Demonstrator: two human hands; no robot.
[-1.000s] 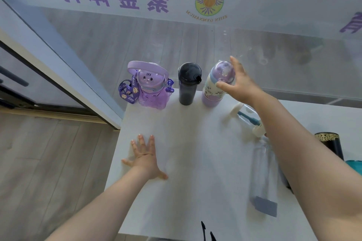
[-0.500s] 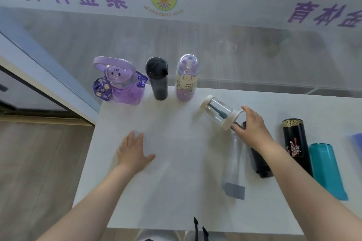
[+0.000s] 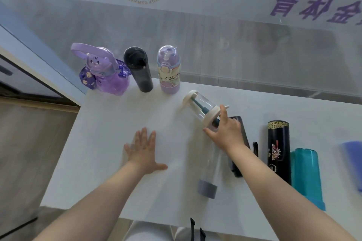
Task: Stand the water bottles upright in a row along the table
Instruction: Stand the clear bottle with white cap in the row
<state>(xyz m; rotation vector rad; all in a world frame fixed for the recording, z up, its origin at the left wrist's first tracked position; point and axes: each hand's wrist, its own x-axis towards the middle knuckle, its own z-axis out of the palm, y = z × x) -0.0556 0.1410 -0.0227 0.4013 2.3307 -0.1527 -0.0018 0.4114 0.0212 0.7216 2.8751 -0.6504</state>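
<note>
Three bottles stand upright in a row at the far left edge of the white table: a purple bear-shaped bottle, a dark grey bottle and a lilac printed bottle. A clear bottle with cream lid and base lies tilted on its side; my right hand grips its lid end. My left hand rests flat on the table, fingers spread, holding nothing. Lying on their sides to the right are a clear bottle with a grey cap, a black bottle partly under my right arm, a black patterned bottle and a teal bottle.
A glass wall with purple lettering rises right behind the table's far edge. A blue object shows at the right border. The table's left edge drops to wooden floor. A black strap hangs at the near edge.
My right hand left the lilac bottle standing, moved right and down, and took hold of the clear cream-lidded bottle's lid end. My left hand stayed flat on the table.
</note>
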